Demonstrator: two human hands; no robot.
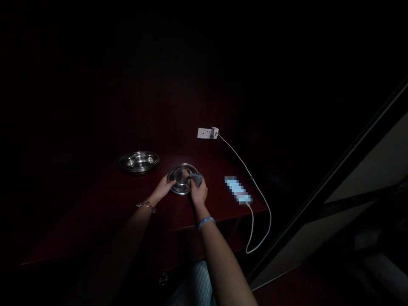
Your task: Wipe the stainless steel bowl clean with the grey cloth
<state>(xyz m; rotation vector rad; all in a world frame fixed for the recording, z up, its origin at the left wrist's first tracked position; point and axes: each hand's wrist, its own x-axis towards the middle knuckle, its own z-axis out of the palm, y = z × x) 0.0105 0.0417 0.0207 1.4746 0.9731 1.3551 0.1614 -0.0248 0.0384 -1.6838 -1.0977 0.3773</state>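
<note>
A shiny round steel plate is held tilted above the dark red table, near its middle. My left hand grips the plate's left rim, with the thumb over the top. On the right side, my right hand is closed on a grey cloth and presses it against the plate's right edge. Part of the rim is hidden behind the cloth and fingers. Farther left stands a stack of steel plates, their rims close together.
A lit phone, blurred out, lies on the table to the right. Its white cable loops over the table's right edge up to a charger in the wall socket. A slanted dark-framed panel stands at right.
</note>
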